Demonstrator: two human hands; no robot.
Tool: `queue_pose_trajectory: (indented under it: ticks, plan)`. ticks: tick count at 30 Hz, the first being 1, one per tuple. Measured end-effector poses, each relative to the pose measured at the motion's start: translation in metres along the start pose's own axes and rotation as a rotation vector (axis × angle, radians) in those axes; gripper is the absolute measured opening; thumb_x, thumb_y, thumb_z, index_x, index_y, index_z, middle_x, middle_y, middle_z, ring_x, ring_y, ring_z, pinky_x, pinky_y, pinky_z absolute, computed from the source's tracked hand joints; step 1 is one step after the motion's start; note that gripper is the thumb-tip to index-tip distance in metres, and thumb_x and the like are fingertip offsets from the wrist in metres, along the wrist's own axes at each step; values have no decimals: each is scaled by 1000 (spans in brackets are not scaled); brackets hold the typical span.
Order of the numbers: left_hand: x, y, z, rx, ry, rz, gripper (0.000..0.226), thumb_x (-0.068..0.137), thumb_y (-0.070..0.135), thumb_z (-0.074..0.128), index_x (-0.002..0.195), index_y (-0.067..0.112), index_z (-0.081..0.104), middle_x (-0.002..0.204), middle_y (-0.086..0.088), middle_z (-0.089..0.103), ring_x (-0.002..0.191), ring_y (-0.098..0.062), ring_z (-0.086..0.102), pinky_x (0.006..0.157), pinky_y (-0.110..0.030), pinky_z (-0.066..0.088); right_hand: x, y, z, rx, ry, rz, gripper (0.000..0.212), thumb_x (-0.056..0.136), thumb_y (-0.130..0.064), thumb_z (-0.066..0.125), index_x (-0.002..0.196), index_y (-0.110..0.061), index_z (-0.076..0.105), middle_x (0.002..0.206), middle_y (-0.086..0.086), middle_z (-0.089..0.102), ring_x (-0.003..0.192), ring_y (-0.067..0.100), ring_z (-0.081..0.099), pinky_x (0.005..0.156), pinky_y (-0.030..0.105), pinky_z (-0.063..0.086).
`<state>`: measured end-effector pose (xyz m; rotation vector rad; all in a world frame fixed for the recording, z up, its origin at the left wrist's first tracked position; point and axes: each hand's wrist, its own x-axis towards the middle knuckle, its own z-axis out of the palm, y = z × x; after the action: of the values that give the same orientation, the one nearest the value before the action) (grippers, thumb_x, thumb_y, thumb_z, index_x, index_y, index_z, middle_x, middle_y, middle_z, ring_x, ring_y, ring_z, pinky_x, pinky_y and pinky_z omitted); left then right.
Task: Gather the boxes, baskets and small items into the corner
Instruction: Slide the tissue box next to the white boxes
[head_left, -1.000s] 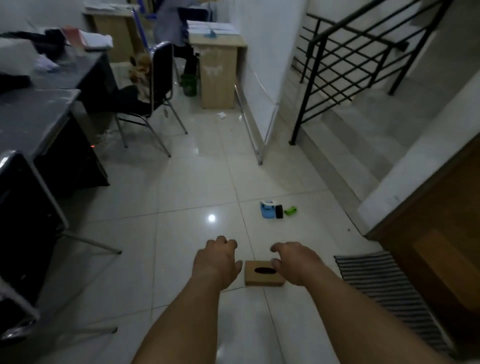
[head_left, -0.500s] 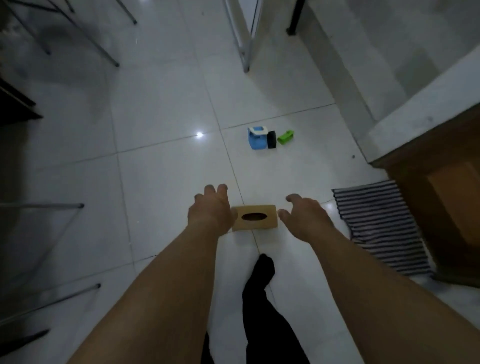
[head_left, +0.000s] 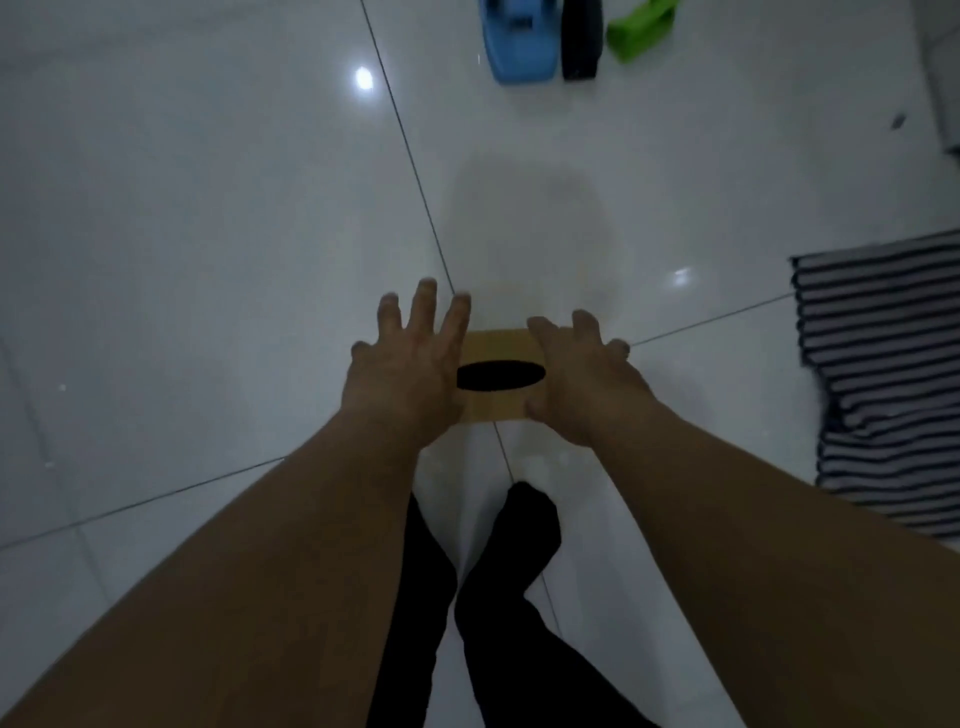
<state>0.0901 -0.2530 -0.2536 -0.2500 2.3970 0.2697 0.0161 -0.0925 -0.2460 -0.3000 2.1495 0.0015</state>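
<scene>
one tan box (head_left: 498, 345) with oval slot, on floor tiles (head_left: 208, 208) at centre | three small items far: blue (head_left: 522, 49), black (head_left: 581, 44), green (head_left: 639, 28) | left hand (head_left: 405, 374), right hand (head_left: 584, 379): fingers spread, flanking box ends, contact unclear | striped mat (head_left: 883, 374) right

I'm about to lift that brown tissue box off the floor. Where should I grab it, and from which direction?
Take the tissue box by its two short ends, coming straight down from above. It lies flat on the tiled floor, oval slot up, long axis left to right, so the ends face the left hand and right hand already flanking it. Avoid the slot.
</scene>
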Motion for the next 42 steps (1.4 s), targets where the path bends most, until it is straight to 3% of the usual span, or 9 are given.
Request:
queue_pose_trajectory:
  ticks: [4,9,13,15,17,23,30,36,42]
  plan:
    - [35,-2,49,51,-62,45,127,68,48,82,151,28,-12,160,-7,-12,146,-43,-3,105,-68,30,41,17,47,-48,-71,4,117,73,-42,83,149,-48,-5,156,0,-30,142,51,-12,100,71,35]
    - [51,1,88,75,-78,23,142,61,55,84,147,30,-26,157,-10,-16,144,-44,-9,103,-72,27,62,30,78,-53,21,-26,135,67,-42,87,140,-55,-26,145,3,-51,140,57,-13,92,66,45]
    - [55,1,96,71,28,25,125,73,43,76,149,29,-22,155,-15,0,142,-45,3,100,-63,39,69,29,84,-11,124,-77,130,70,-36,85,143,-53,-21,151,7,-40,137,53,15,86,55,50]
    - [54,-1,94,61,49,31,122,72,40,76,150,27,-17,152,-16,8,139,-44,11,92,-54,48,68,29,83,-26,154,-113,126,71,-34,83,146,-51,-16,155,9,-30,126,46,32,82,48,50]
    - [52,-4,89,48,46,25,125,67,38,79,151,27,-13,149,-15,13,135,-42,16,83,-48,53,66,28,77,-59,161,-139,124,70,-35,83,147,-50,-14,156,10,-22,119,42,37,79,45,50]
    - [27,-15,40,43,49,48,134,53,41,83,150,27,-7,139,-13,24,124,-36,27,71,-41,56,37,16,32,-92,194,-201,124,64,-40,84,147,-51,-8,156,12,-9,113,39,41,76,45,50]
    - [-80,-34,-106,-6,177,-27,132,55,39,80,149,29,-11,137,-10,23,125,-34,25,76,-39,55,-79,-47,-93,-147,261,-325,124,65,-41,84,145,-52,-10,156,8,-13,116,38,39,79,46,51]
    - [-208,-52,-222,-85,341,-217,135,54,37,82,151,28,-12,142,-10,21,128,-34,23,85,-41,53,-204,-122,-200,-237,347,-517,119,68,-36,79,147,-50,-9,156,6,-15,118,37,37,79,42,48]
    - [-332,-84,-230,-189,503,-515,135,56,38,83,151,26,-12,146,-11,16,134,-38,17,91,-45,51,-292,-213,-217,-447,393,-793,116,65,-38,79,148,-47,-2,156,7,-7,115,38,41,79,42,49]
